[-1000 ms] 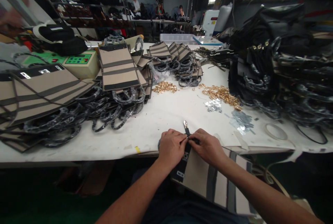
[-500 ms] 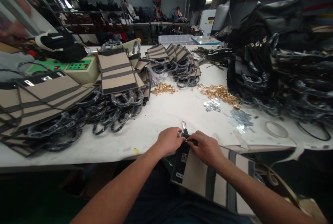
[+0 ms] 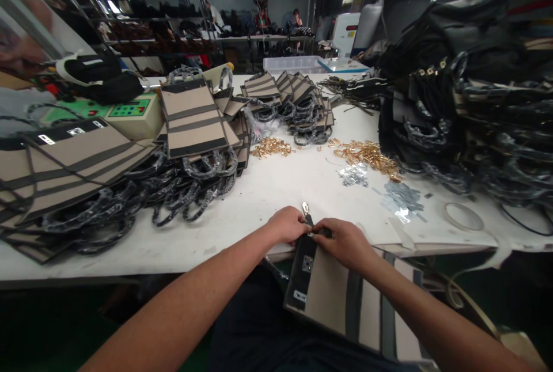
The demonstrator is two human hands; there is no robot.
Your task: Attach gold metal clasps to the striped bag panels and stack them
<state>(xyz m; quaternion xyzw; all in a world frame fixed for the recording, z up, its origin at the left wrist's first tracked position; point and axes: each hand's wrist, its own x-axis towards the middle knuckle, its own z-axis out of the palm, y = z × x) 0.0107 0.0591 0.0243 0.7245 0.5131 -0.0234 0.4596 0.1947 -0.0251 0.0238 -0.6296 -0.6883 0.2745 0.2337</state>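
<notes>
A beige bag with dark stripes rests at an angle over my lap and against the table's front edge. Its dark top band carries small metal plates. At the band's upper corner, a short black strap with a shiny metal tip points away from me onto the table. My left hand is closed, pinching the bag's corner beside the strap. My right hand grips the same corner from the other side, its fingertips almost meeting the left ones. The fingers hide the exact spot they pinch.
Striped bags with plastic-wrapped handles are piled left; black bags are heaped right. Gold metal fittings, small silver plates and a tape roll lie on the white table. A green-and-cream machine stands back left.
My left hand has shifted slightly, its fingers closing nearer to the right hand at the bag's corner. The bag has turned very little; the table things look unchanged.
</notes>
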